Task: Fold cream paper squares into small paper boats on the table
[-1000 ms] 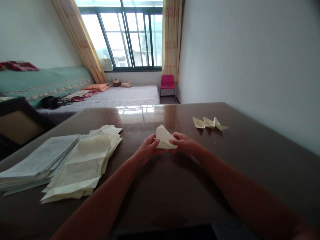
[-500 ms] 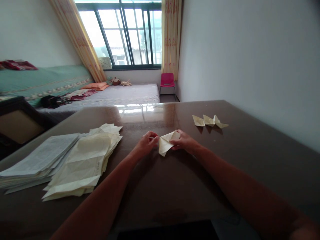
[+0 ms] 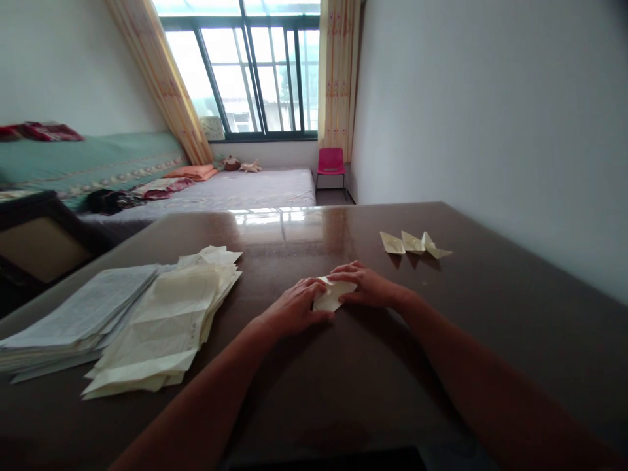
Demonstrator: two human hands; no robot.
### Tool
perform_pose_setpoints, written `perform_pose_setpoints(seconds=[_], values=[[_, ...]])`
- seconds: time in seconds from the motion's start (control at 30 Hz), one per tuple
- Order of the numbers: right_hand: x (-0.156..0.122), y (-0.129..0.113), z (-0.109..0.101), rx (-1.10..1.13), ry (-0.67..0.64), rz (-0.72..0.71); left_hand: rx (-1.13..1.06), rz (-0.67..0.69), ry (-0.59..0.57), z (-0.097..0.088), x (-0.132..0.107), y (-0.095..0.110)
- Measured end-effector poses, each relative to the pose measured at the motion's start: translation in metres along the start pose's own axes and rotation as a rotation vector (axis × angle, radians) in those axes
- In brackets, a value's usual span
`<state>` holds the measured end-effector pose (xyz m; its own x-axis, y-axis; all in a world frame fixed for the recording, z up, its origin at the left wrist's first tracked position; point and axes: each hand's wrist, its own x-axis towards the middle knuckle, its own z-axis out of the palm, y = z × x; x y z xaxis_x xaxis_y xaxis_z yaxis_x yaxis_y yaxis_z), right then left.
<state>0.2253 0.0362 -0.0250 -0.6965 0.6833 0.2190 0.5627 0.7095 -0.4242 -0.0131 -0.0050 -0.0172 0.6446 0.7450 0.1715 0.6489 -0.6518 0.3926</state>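
Observation:
A small folded piece of cream paper (image 3: pixel 331 296) lies on the dark brown table (image 3: pixel 490 307), in the middle just ahead of me. My left hand (image 3: pixel 293 309) lies on its left side, fingers flat and pressing down. From the right, my right hand (image 3: pixel 367 288) rests on the paper's far edge with its fingers stretched out and flat. Neither hand grips the paper; both press it against the table top.
Three small folded paper shapes (image 3: pixel 415 243) sit in a row at the right rear of the table. A loose stack of cream sheets (image 3: pixel 167 320) and a greyer stack (image 3: pixel 78 314) lie at left. Beyond are a bed (image 3: pixel 235 186), a pink chair (image 3: pixel 330 161) and a window.
The folded paper was held up between both hands, then turned and lowered. It now lies flat on the table with both hands pressing on it.

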Motion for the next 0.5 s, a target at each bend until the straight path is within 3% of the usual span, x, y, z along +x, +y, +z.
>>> perform_pose_setpoints(seconds=[0.17,0.5], values=[[-0.001,0.000,-0.004,0.056,-0.084,-0.063,0.041,0.002,-0.021,-0.001,0.001,0.006],[0.003,-0.009,0.005,0.096,-0.035,-0.057,0.052,0.048,-0.094,-0.017,-0.003,-0.008]])
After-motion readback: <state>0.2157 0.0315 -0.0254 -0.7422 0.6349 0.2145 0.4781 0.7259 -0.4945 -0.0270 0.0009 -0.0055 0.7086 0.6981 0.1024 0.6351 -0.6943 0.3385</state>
